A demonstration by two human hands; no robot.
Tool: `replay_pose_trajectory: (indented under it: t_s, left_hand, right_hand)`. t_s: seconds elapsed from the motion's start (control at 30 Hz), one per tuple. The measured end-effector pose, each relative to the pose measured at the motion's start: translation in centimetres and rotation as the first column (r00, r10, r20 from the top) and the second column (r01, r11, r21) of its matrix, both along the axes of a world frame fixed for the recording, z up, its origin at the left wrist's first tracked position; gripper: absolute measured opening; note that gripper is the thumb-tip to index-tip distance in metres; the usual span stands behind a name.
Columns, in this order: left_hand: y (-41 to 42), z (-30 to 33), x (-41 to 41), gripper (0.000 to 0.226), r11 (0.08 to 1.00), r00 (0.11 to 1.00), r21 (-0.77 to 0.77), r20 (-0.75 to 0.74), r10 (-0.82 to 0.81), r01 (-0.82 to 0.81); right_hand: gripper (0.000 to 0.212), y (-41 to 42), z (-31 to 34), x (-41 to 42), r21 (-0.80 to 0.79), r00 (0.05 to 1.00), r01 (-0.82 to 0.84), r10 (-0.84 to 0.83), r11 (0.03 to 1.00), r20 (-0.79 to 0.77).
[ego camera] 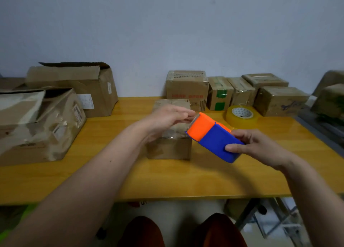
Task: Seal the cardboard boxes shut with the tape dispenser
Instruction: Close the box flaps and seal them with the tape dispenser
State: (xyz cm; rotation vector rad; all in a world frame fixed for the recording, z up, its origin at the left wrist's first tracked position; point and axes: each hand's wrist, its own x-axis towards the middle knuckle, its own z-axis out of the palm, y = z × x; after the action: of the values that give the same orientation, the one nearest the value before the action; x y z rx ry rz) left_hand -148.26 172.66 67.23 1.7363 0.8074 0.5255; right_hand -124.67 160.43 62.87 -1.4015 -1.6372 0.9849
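1. Gripping the blue end of the tape dispenser, my right hand has its thumb on the near face and its fingers curled round the far side, holding it tilted in the air above the table.
2. My left hand reaches to the dispenser's orange end, its fingertips pinched together at the toothed edge there; whether they hold tape I cannot tell, as that spot is blurred.
3. Both hands hang over a small cardboard box that stands in the middle of the table, its top flaps down and a glossy strip showing across them.
4. Just beyond the dispenser lies a roll of clear tape, flat on the wood.
5. Behind it, along the wall, stands a row of small taped boxes, close together.
6. On my left sit two large, battered cartons, the rear one with its top flap raised.
7. Below the table edge I see my knees in dark red cloth.
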Motion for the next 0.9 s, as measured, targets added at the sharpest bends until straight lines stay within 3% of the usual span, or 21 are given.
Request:
replay_pose_trajectory:
  t_s: [0.1,0.23,0.4,0.57,0.63,0.73,0.9]
  left_hand:
    - [-0.2,-0.5,-1.4,0.032,0.993,0.995,-0.109,0.086,-0.041,0.05]
    - [-0.6,-1.3,-2.9,0.033,0.967,0.988,-0.249,0.151,-0.009,0.046]
    - [-1.0,-2.4,-4.0,0.04,0.849,0.932,-0.52,0.344,0.111,0.091]
    - [-0.8,-4.1,-5.6,0.052,0.735,0.906,-0.666,0.381,0.185,0.13]
    - [-0.7,-4.9,-6.2,0.044,0.703,0.88,-0.692,0.423,0.214,0.161]
    - [-1.0,-5.7,-6.5,0.018,0.731,0.874,-0.665,0.436,0.214,0.153]
    - [-1.0,-6.6,-6.1,0.026,0.726,0.88,-0.685,0.378,0.289,0.057]
  right_hand:
    - [0.014,-0.3,0.0,-0.5,-0.045,0.999,-0.035,0.034,0.998,-0.009]
    - [0.026,-0.2,-0.1,-1.7,-0.152,0.997,-0.075,0.073,0.986,-0.019]
    - [0.037,0.6,-0.2,-4.3,-0.228,0.995,-0.099,0.097,0.969,-0.019]
    - [0.045,1.1,-0.2,-5.2,-0.258,0.991,-0.131,0.122,0.957,-0.054]
    - [0.042,1.2,0.0,-5.2,-0.283,0.987,-0.159,0.145,0.946,-0.069]
    - [0.035,1.2,0.1,-5.4,-0.281,0.986,-0.162,0.145,0.946,-0.081]
    - [0.036,1.4,0.0,-5.9,-0.276,0.985,-0.174,0.163,0.945,-0.06]
